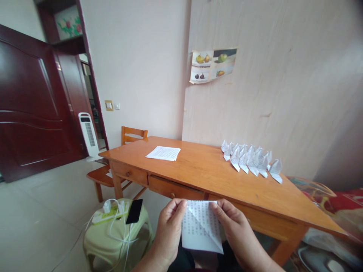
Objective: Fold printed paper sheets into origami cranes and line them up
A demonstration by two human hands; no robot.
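Note:
A folded sheet of printed paper (200,230) is held up between both hands, in front of the table's near edge. A diagonal crease runs across its face. My left hand (171,223) pinches its upper left corner, thumb on the near side. At the upper right corner my right hand (232,223) grips it the same way. On the table's right part stand several folded paper pieces (251,160) in close rows, with pointed tips. A stack of printed sheets (163,153) lies flat on the left part of the table.
The wooden table (195,166) has drawers along its front. To the left, a pale green stool (104,241) bears a power strip (110,214), white cables and a black phone (134,211). A wooden chair (99,175) stands behind. Bags (346,204) lie at the right.

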